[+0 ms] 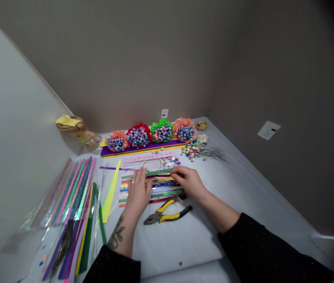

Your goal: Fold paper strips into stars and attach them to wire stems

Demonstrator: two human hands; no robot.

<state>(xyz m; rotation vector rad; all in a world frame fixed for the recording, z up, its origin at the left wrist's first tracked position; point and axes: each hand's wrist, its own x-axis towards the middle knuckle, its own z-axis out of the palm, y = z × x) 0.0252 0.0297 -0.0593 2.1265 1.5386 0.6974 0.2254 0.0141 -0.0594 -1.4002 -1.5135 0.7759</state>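
Several narrow coloured strips lie side by side on the white table (184, 239), among them a blue strip (163, 184) and a lower green glittery strip (168, 193). My left hand (139, 190) rests flat across their left part, its fingers stretched out and hiding some of them. At the far side of the row, my right hand (188, 181) pinches the right end of a green glittery strip (158, 172). A dark red strip (161, 175) runs just below that pinch. Pliers with yellow and black handles (167, 212) lie in front of the strips.
Four crepe-paper flowers, one a red flower (139, 135), stand at the back. Beads (192, 149) and silver wire stems (215, 152) lie back right. Packaged shiny strips (72, 188), loose coloured strips (86, 236) and a yellow pointed strip (110, 194) are left. A beige sandal (81, 131) stands back left.
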